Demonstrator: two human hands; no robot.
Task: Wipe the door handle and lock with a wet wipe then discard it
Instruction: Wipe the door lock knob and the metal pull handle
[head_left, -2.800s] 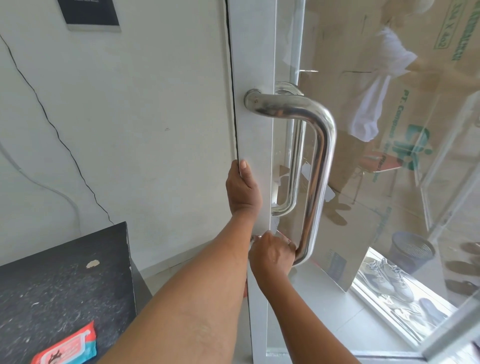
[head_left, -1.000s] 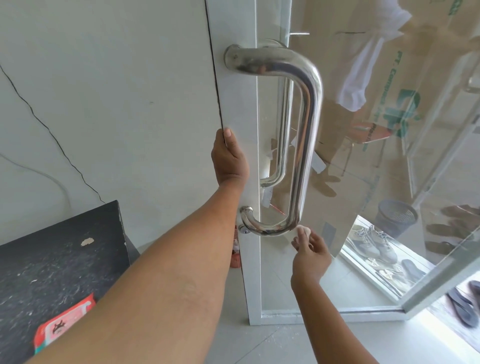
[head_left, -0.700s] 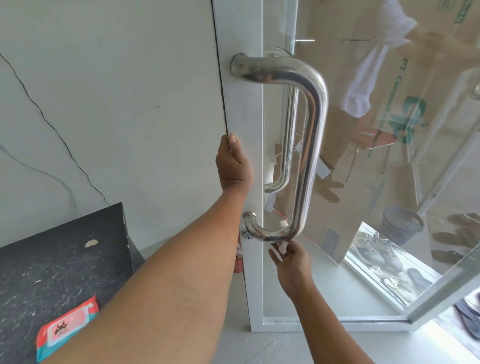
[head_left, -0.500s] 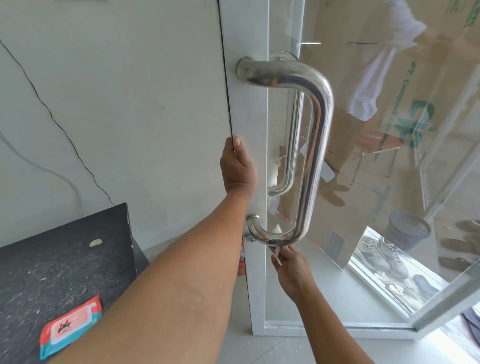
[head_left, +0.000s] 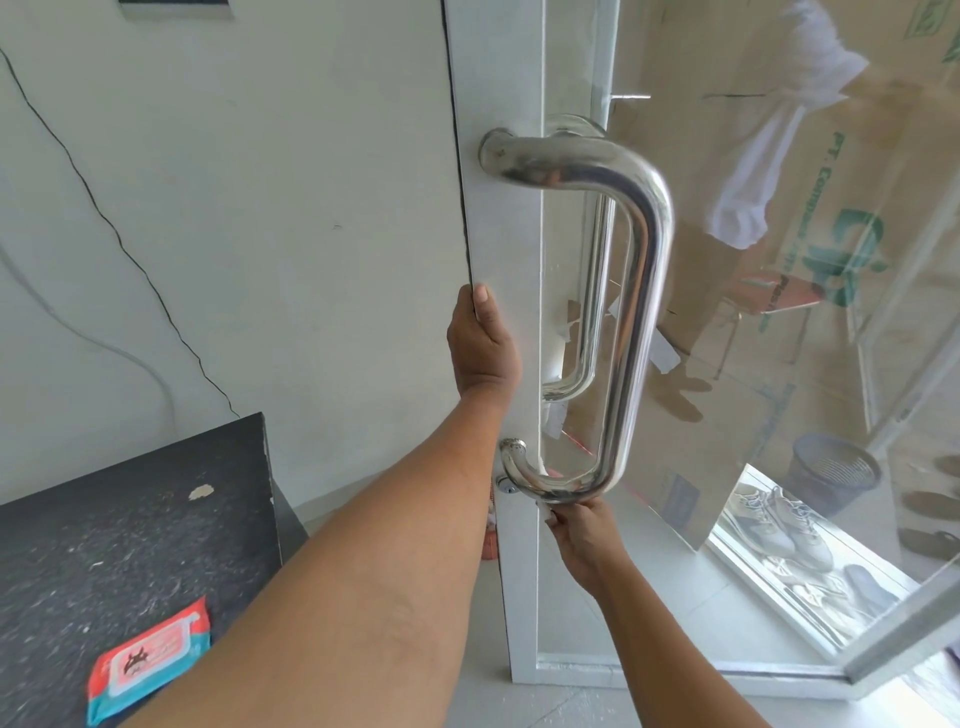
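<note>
Handle (head_left: 636, 291) standing upright on the door (head_left: 506, 234), long axis vertical, both ends bent back into the white stile. Right hand (head_left: 579, 538) directly beneath the lower bend, fingers closed up around a wet wipe (head_left: 546, 508) and pressing it against the underside of the tube; only a small white scrap showing between fingertips and steel. Left hand (head_left: 483, 343) higher and to the left, curled round the door edge with thumb flat on the stile face, holding the leaf steady, carrying nothing.

Lock (head_left: 506, 486) just left of the right hand, a small round cylinder set in the stile immediately below the handle's lower mount. Nearer to the right hand than to the left, and on the same level as the wipe.

Judged from this: lower bend being wiped now, lock probably next. Short sideways shift to the left, toward the stile, rather than any climb along the vertical run. Left forearm crossing close above the lock, so little room on that side; approach from below and from the right looks clearer.

Wipe pack (head_left: 148, 657) lying on the dark desk (head_left: 130, 519) at lower left, well apart. Wire bin (head_left: 834, 478) seen through the glass, beyond the door to the right.
</note>
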